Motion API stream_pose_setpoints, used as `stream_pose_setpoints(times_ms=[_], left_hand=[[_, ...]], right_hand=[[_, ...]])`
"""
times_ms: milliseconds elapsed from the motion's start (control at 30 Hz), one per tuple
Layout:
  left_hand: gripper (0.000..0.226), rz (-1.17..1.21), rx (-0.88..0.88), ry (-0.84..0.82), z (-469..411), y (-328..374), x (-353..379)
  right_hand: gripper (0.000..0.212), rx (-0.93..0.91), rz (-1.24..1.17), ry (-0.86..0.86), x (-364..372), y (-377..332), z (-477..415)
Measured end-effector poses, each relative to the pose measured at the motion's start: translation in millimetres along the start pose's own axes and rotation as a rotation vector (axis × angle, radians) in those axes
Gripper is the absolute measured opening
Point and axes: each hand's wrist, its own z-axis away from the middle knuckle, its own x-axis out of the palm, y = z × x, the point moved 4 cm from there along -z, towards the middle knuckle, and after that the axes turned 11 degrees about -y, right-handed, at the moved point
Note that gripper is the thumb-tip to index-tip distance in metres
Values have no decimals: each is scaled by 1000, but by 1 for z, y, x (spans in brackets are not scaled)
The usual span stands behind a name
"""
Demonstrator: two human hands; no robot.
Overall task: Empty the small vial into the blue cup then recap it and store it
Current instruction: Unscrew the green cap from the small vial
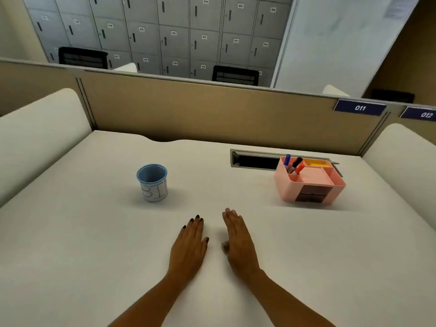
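Note:
The blue cup (153, 181) stands upright on the white desk at the left, with a white paper label on its side. My left hand (190, 245) lies flat on the desk, fingers together, holding nothing. My right hand (239, 241) also rests flat beside it, tilted a little onto its outer edge. A small grey thing (224, 245) peeks out from under the right thumb; I cannot tell if it is the vial. Both hands lie nearer to me than the cup and to its right.
A pink desk organiser (309, 182) with several markers (293, 164) stands at the right rear, in front of a cable slot (254, 160). A beige partition (212, 109) closes the back of the desk; padded side panels flank both sides.

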Motion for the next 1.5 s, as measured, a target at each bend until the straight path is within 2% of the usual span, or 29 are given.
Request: stream_pose_setpoints(times_ms=[133, 333, 567, 667, 800, 900, 1000, 1067, 1133, 1233, 1367, 1500], left_hand=[[68, 13, -14, 6, 6, -2, 10], [61, 40, 17, -12, 3, -5, 18], [61, 117, 28, 12, 4, -5, 19], [65, 274, -4, 9, 5, 0, 12], [47, 628, -132, -1, 5, 13, -4], [37, 969, -220, 97, 9, 22, -21], [33, 1403, -240, 97, 13, 34, -36], [30, 1540, -245, 81, 12, 41, -42], [27, 1620, -246, 67, 9, 48, -48], [28, 1688, -217, 17, 5, 55, -58], [31, 1766, -222, -2, -3, 55, -67], [32, 1750, -269, 9, -8, 57, -74]], right_hand=[[52, 21, 42, 25, -1, 3, 15], [50, 77, 118, -8, -3, 6, 23], [37, 220, -38, 48, -6, 7, 25], [27, 323, -295, 138, -16, 3, 18], [26, 586, -743, 241, -30, -3, 6], [22, 748, -1109, 283, -32, -3, 2], [25, 760, -1587, 247, -29, -10, -1], [30, 731, -1726, 197, -28, -16, -2], [35, 701, -1744, 142, -27, -25, -1], [28, 619, -1790, 83, -28, -42, -3], [25, 599, -1817, 89, -27, -50, -5], [23, 602, -1588, 46, -29, -54, -10]])
